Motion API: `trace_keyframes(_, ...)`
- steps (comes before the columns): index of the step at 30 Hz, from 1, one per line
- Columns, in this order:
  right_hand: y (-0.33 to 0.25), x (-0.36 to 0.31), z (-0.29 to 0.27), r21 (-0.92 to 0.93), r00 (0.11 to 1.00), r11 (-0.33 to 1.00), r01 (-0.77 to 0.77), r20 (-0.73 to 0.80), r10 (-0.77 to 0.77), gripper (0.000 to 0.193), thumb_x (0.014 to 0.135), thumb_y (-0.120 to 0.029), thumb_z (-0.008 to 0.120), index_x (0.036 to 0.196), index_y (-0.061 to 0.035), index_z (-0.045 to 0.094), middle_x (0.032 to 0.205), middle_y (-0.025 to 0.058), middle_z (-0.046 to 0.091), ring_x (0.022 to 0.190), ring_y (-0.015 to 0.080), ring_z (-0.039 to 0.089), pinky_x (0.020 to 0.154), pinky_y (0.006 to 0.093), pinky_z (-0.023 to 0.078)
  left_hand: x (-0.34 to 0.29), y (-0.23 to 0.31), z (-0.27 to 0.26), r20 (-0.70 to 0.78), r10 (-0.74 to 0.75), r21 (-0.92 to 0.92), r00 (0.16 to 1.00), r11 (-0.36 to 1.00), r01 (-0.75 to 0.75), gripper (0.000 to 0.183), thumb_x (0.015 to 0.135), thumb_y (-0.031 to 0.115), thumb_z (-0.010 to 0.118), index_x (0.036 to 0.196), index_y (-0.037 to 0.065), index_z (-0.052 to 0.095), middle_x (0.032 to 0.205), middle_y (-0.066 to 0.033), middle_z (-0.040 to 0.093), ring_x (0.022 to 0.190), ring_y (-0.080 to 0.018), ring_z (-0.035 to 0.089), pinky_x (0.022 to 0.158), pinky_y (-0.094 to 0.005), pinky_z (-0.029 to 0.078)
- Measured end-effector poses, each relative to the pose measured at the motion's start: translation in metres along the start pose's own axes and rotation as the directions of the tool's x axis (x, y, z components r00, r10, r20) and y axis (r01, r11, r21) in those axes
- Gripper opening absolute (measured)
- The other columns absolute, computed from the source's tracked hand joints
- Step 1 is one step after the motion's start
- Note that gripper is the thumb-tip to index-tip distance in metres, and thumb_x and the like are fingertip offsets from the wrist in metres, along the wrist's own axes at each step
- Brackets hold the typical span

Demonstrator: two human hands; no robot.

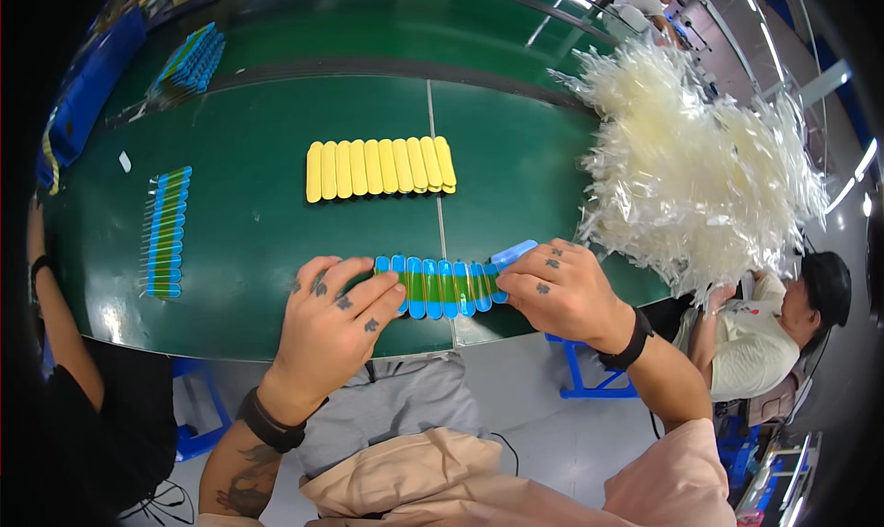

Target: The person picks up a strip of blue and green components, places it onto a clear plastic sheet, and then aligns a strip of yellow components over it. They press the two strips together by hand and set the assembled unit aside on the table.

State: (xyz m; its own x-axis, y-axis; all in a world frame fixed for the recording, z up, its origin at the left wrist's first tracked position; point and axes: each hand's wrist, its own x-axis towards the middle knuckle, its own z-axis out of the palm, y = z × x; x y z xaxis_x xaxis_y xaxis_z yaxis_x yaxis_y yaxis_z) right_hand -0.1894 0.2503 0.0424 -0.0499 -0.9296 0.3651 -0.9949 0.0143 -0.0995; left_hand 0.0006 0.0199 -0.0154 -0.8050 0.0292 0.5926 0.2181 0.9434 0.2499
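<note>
Closest to me is the peach shirt (pixel 424 472) of the person working. Far left, a neighbour's arm (pixel 66 333) rests by the green table (pixel 249 214); a blue bin (pixel 97 94) sits beyond it. Then come a white scrap (pixel 125 162), a blue-green row (pixel 168 232) lying lengthwise away from us, and a stack (pixel 191 59) of similar colours further back.

The left hand (pixel 333 308) is clamped, thumb and fingers, on the left end of the striped row (pixel 447 287), which runs between both hands at the table's near edge. Behind it lies a yellow row (pixel 381 168). The right hand (pixel 564 289) pinches the other end; a pale blue strip (pixel 514 252) pokes out at its fingertips, whether gripped I can't tell. Past that, a clear plastic heap (pixel 686 158), then a seated co-worker (pixel 760 333) in a dark cap.
</note>
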Motion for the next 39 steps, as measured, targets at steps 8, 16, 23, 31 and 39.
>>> trace_keyframes(8,-0.046,-0.014,-0.046,0.063,0.967,0.965,0.254,0.008,-0.255,0.02,0.069,0.001,0.073,0.089,-0.0007,0.069,0.079,0.0062,0.065,0.068,0.0205,0.062,0.061,0.0319,0.05,-0.023,0.047,-0.065,0.094,0.227,0.11,0.969,0.965,-0.237,0.016,0.077,0.011,0.074,0.092,0.016,0.074,0.102,0.0031,0.068,0.098,-0.0159,0.062,0.088,-0.0392,0.045)
trace_keyframes(16,-0.059,0.03,-0.077,0.336,0.98,0.924,0.183,-0.141,-0.143,0.028,0.066,-0.003,0.071,0.094,-0.0078,0.07,0.088,0.0075,0.065,0.066,0.0158,0.06,0.05,0.0273,0.043,-0.031,0.06,-0.118,0.075,-0.059,-0.02,0.995,0.998,0.061,0.025,0.067,0.012,0.072,0.091,0.019,0.07,0.09,0.0,0.065,0.083,-0.0177,0.06,0.072,-0.0344,0.045)
trace_keyframes(23,0.042,0.106,0.002,0.568,0.878,0.675,-0.47,0.217,0.427,0.029,0.091,-0.014,0.072,0.113,0.0029,0.064,0.08,0.0034,0.066,0.068,0.0068,0.06,0.059,0.0246,0.049,0.084,-0.078,-0.06,0.246,-0.525,-0.453,0.815,0.681,0.575,0.018,0.089,0.009,0.066,0.102,-0.004,0.066,0.071,-0.005,0.058,0.067,-0.012,0.054,0.067,-0.0287,0.046)
trace_keyframes(31,0.079,0.13,0.029,0.101,0.806,0.828,-0.551,0.323,0.496,0.059,0.084,-0.044,0.076,0.123,-0.0015,0.064,0.08,0.0105,0.069,0.068,0.0238,0.064,0.065,0.0374,0.052,0.085,-0.121,-0.029,0.307,-0.494,-0.12,0.813,0.828,0.548,0.052,0.083,0.025,0.076,0.127,0.001,0.062,0.123,-0.0168,0.062,0.11,-0.0298,0.061,0.095,-0.0384,0.05)
trace_keyframes(39,0.079,0.125,0.039,0.112,0.908,0.945,-0.308,0.332,0.256,0.094,0.071,-0.048,0.085,0.145,-0.0046,0.047,0.137,0.0191,0.056,0.122,0.0392,0.057,0.103,0.0455,0.048,0.079,-0.13,-0.04,0.488,-0.32,-0.036,0.812,0.922,0.386,0.092,0.07,0.022,0.088,0.149,0.007,0.043,0.145,-0.0188,0.051,0.133,-0.0369,0.049,0.113,-0.0432,0.039)
